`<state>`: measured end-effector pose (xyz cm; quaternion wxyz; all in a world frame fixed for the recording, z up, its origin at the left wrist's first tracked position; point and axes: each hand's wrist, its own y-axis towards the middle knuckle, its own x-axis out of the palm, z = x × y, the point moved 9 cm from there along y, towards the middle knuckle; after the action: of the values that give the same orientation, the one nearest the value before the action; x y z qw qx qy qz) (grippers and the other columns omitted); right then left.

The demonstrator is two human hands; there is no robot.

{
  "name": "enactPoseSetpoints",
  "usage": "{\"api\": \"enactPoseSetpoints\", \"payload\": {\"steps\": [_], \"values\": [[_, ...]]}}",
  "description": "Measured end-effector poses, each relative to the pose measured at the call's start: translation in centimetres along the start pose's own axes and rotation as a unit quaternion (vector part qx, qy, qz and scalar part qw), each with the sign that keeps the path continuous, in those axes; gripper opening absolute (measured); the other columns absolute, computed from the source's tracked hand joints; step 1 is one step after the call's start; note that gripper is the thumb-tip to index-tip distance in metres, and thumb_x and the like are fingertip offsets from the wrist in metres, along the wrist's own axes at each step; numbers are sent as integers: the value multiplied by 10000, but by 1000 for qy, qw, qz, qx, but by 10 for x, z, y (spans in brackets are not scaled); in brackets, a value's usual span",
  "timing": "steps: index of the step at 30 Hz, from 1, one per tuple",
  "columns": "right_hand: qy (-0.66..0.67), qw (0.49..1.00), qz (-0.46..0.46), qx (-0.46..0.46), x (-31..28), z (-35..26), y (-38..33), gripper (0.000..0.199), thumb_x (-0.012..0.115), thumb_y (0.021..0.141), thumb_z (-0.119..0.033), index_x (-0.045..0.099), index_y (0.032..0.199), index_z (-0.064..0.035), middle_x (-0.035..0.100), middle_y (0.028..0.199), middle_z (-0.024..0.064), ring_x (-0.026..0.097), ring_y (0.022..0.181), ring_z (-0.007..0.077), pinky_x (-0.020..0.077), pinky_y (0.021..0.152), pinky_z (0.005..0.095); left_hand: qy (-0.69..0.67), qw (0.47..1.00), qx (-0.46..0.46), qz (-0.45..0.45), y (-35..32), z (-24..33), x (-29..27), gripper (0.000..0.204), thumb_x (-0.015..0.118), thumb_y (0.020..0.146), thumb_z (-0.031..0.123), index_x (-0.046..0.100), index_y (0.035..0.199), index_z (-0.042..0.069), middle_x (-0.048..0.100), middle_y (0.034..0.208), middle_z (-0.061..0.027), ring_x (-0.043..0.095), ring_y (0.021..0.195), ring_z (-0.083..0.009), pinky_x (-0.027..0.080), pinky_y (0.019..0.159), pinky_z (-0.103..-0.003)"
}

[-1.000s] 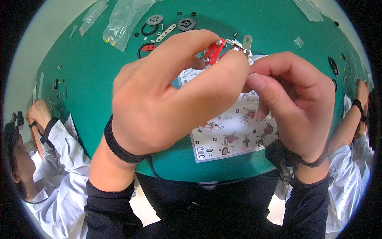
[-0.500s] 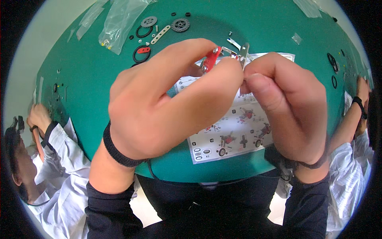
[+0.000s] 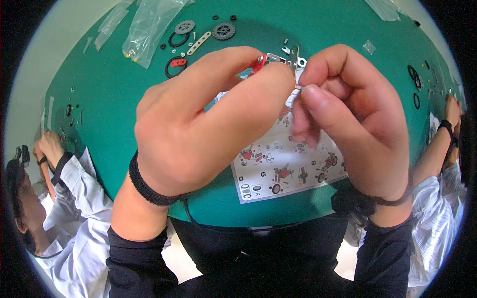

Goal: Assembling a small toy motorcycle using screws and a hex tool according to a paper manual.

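Thumb and fingers of my left hand (image 3: 208, 124) close around a small assembly of red and silver metal parts (image 3: 276, 58), with a flat silver strip standing up at its right end. Most of the assembly is hidden behind that hand. On its right side, my right hand (image 3: 355, 114) pinches a thin, short metal piece (image 3: 298, 88) between thumb and forefinger, against the left fingertips. Whether it is a screw I cannot tell. Just beyond the fingers lies a small spanner (image 3: 302, 62), partly covered by the strip. A printed picture instruction sheet (image 3: 293, 171) lies beneath both hands.
Far left on the green table (image 3: 124, 94) are grey wheels (image 3: 224, 31), black rings (image 3: 179, 39), a perforated strip (image 3: 199, 43), a red plate (image 3: 178, 62) and a clear bag (image 3: 149, 32). Co-workers' hands (image 3: 51, 144) show at both sides, with more small parts.
My right hand has shifted slightly up and its fingers have loosened, exposing the thin metal piece. The assembly in my left hand has tilted and moved slightly left.
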<state>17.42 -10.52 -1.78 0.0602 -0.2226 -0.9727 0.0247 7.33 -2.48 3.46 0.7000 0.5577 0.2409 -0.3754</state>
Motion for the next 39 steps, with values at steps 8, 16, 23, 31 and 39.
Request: {"api": "enactPoseSetpoints", "payload": {"steps": [8,16,23,31,39], "values": [[-303,924,34,-232,-1,-36,-6,91,565,938,-74,595,936,13,671,800,69,627,700,95,456,585,198,51,999,-18,-3,5,5,-1,304,829,654,106,708,928,58,709,991,-122,701,847,-260,553,713,-293],[-114,993,-9,-21,-6,-15,1,154,567,949,-119,635,903,11,659,693,91,458,422,44,322,396,169,25,999,-15,-15,4,5,-1,276,808,688,116,702,935,53,706,999,-115,701,837,-258,554,710,-292],[51,991,-40,113,-5,8,5,166,590,939,-137,603,993,20,677,729,129,398,365,34,290,360,166,20,999,26,-5,3,3,-1,346,814,686,58,674,1002,53,698,985,-157,699,850,-281,565,728,-320],[-119,992,7,-38,-14,-10,2,102,603,921,-77,630,930,21,694,808,92,592,548,72,442,473,170,14,999,32,14,2,3,-1,363,823,657,34,678,989,61,700,996,-152,701,858,-277,567,720,-310],[-110,983,-140,33,-3,-1,7,150,557,943,-91,644,916,29,679,786,48,595,634,87,481,581,217,18,998,46,-42,7,12,2,384,816,634,13,662,985,34,690,1007,-188,704,841,-293,575,685,-319]]}}
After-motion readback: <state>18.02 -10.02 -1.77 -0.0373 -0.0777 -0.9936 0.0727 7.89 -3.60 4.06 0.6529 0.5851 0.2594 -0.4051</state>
